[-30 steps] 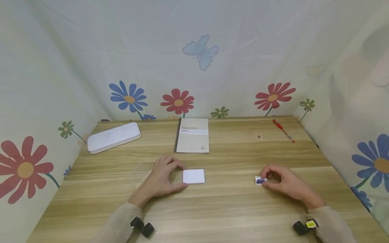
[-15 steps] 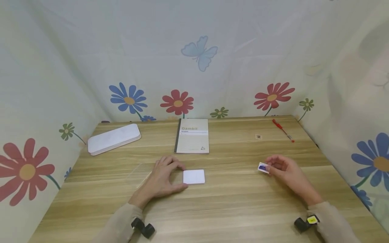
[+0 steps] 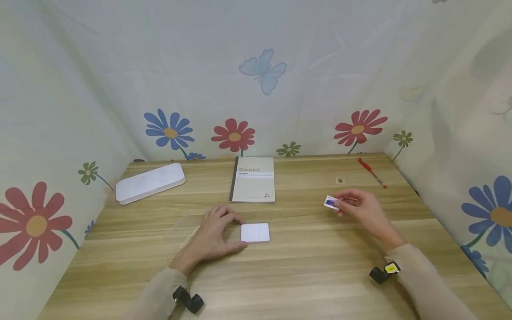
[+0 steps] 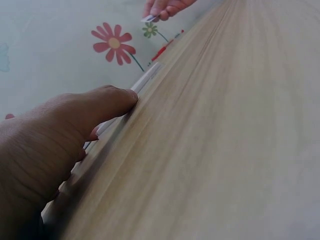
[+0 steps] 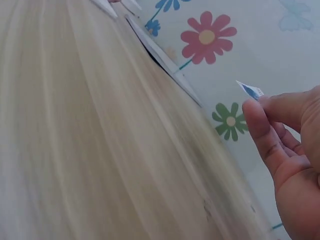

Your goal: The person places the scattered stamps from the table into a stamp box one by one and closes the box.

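My right hand [image 3: 362, 211] pinches a small stamp [image 3: 330, 202] with a white border and a blue-purple picture. It is held above the right side of the table; in the right wrist view the stamp [image 5: 251, 91] sticks out past thumb and forefinger. My left hand [image 3: 214, 233] rests on the table and holds a small white rounded card or pad [image 3: 255, 232] at its left corners, thumb at the near one and forefinger at the far one. In the left wrist view the thumb [image 4: 112, 97] hides part of that edge.
A notebook [image 3: 254, 182] lies at the back middle, a white case [image 3: 150, 182] at the back left. Another small stamp [image 3: 340, 181] and a red pen [image 3: 372, 172] lie at the back right. A clear sheet [image 3: 180, 231] lies partly behind my left hand. Flowered curtains enclose the table.
My right hand has lifted the stamp off the table and carried it away from me and to the left. My left hand and the white pad have stayed in place.
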Available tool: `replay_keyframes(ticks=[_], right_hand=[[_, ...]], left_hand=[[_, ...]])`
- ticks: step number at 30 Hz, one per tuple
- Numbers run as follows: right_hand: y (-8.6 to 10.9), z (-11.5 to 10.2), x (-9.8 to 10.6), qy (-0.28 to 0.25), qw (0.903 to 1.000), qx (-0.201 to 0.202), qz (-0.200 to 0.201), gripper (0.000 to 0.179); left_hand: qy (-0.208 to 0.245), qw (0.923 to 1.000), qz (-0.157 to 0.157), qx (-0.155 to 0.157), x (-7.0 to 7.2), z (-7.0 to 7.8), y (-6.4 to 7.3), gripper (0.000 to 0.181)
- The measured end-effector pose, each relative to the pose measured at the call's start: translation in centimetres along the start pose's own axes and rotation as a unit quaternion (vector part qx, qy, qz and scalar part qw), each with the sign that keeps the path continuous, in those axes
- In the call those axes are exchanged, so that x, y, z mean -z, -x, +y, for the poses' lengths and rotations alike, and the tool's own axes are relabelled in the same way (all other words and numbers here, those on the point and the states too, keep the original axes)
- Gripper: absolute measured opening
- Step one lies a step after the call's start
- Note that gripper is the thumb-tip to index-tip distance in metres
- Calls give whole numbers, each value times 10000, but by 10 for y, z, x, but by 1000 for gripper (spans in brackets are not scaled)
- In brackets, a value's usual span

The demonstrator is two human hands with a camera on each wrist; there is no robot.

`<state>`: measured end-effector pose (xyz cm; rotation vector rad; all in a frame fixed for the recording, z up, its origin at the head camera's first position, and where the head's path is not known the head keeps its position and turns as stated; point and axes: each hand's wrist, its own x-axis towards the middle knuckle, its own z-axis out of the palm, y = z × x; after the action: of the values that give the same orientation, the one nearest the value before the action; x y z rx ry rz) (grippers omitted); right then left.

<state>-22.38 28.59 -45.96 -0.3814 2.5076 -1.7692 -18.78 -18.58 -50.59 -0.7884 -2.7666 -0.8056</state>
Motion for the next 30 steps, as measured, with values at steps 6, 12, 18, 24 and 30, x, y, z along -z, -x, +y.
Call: replay_keyframes(ticks=[6, 12, 18, 24, 30], right_hand=[[-15, -8, -18, -124, 9993, 300, -209, 25], [-24, -15, -34, -116, 9980, 562, -280, 24], [-30, -21, -50, -191, 9972, 547, -471, 23], [-35, -26, -63, -285, 9963, 543, -603, 22], [-36, -32, -72, -296, 9967, 444, -614, 22]], left_hand=[[-16, 10000, 35, -30, -2, -1, -2, 57], [9, 10000, 51, -44, -2, 0, -1, 57], [13, 10000, 47, -11, -1, 0, 0, 57], [-33, 10000, 65, 6, -1, -1, 0, 58], [-29, 10000, 76, -31, -2, -2, 0, 56]])
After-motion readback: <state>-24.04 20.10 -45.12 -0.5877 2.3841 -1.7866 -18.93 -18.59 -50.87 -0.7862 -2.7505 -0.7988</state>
